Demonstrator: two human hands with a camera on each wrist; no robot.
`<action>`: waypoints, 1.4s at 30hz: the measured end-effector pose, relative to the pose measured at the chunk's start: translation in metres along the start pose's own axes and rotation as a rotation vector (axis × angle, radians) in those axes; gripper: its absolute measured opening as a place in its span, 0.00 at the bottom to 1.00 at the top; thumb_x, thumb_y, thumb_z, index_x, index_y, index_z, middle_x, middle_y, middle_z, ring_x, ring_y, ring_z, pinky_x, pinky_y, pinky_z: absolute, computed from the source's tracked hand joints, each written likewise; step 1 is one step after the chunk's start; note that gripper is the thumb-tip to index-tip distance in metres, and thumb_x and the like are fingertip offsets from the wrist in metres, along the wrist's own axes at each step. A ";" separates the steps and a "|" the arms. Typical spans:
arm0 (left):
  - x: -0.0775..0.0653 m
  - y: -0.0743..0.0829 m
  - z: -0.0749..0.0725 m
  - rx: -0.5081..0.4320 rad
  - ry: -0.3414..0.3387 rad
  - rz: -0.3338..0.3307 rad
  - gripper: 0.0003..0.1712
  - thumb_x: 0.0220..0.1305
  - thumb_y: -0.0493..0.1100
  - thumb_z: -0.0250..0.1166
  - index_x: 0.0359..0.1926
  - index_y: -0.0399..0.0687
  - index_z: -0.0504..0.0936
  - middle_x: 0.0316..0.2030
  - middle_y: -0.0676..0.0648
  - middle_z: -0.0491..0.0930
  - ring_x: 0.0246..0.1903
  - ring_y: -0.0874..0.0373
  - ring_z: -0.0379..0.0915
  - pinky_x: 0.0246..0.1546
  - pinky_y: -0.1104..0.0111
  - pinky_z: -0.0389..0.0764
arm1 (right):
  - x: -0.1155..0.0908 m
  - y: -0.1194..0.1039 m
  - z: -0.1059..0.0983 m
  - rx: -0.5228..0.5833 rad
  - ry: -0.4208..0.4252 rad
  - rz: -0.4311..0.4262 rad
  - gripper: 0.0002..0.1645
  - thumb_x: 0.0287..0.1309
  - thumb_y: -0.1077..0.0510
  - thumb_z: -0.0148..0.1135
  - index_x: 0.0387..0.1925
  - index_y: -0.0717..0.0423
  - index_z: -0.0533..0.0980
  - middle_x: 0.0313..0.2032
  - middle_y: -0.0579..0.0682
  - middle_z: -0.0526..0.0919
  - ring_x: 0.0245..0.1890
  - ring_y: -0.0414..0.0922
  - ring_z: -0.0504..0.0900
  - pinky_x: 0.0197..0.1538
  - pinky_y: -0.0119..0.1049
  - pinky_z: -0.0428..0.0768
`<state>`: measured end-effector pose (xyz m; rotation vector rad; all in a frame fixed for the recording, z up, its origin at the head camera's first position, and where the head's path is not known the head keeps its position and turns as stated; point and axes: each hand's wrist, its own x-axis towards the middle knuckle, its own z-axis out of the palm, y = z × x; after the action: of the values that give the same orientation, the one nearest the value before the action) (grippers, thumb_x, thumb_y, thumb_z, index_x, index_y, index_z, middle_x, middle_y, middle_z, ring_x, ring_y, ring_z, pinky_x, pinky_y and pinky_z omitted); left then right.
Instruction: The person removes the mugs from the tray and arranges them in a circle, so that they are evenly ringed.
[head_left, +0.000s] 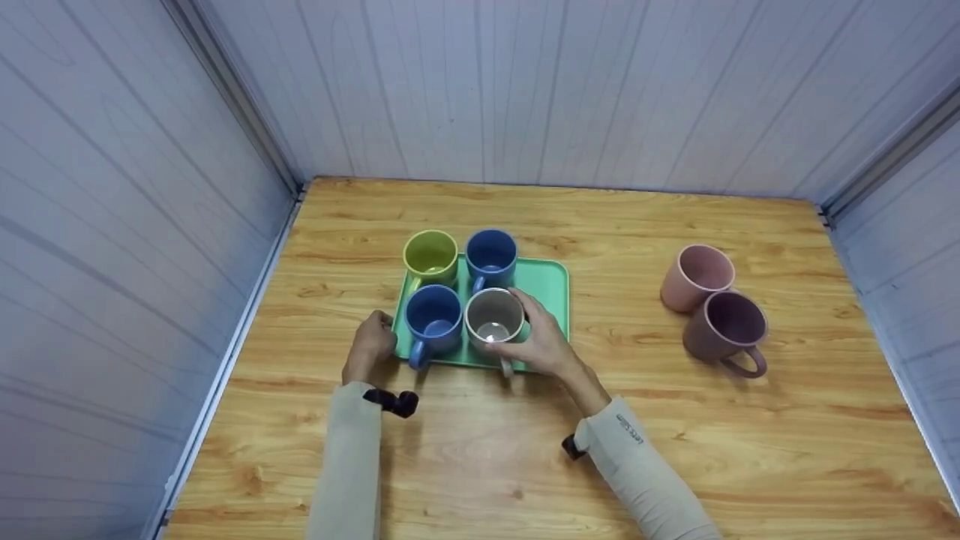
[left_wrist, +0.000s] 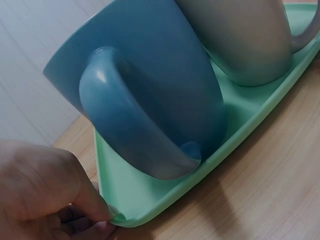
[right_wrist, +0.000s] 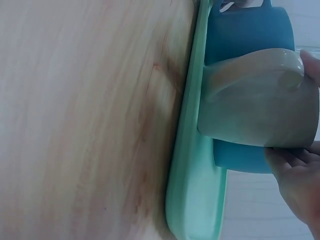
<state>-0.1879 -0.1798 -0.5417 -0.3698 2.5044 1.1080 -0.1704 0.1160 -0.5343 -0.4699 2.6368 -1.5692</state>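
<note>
- Four mugs stand on the green tray near the centre of the frame: a yellow mug, two blue mugs and the grey mug.
- Judging from this, two are left: the pink mug and the purple mug wait on the table, at the right, well apart from the tray.
- The right hand curls around the grey mug's side, arm stretched forward.
- The left hand pinches the tray's lower left corner with curled fingers.

Mint-green tray, yellow-green mug, two blue mugs, grey mug, pale pink mug, dusky purple mug, wood-grain desk, beige sleeves
</note>
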 end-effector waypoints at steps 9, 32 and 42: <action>0.001 -0.002 -0.001 -0.009 -0.012 -0.019 0.22 0.64 0.33 0.40 0.58 0.35 0.67 0.55 0.35 0.71 0.50 0.47 0.67 0.54 0.56 0.70 | -0.012 0.002 -0.006 0.033 0.067 -0.021 0.59 0.33 0.44 0.80 0.67 0.57 0.63 0.62 0.48 0.71 0.61 0.45 0.70 0.62 0.46 0.71; 0.001 -0.004 -0.002 -0.008 -0.001 0.004 0.22 0.66 0.34 0.38 0.58 0.35 0.67 0.55 0.34 0.71 0.50 0.47 0.67 0.52 0.57 0.70 | -0.034 0.012 -0.050 0.036 0.133 0.062 0.59 0.35 0.39 0.78 0.68 0.56 0.62 0.62 0.52 0.70 0.61 0.47 0.70 0.63 0.48 0.70; 0.001 -0.002 -0.002 -0.025 -0.013 0.007 0.22 0.68 0.35 0.38 0.59 0.35 0.66 0.57 0.34 0.70 0.51 0.46 0.67 0.54 0.56 0.69 | -0.052 -0.018 -0.083 0.055 0.163 0.127 0.53 0.40 0.55 0.78 0.66 0.64 0.62 0.61 0.62 0.69 0.62 0.56 0.69 0.65 0.53 0.66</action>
<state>-0.1883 -0.1823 -0.5423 -0.3596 2.4840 1.1420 -0.1314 0.1929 -0.4848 -0.1744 2.6687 -1.7026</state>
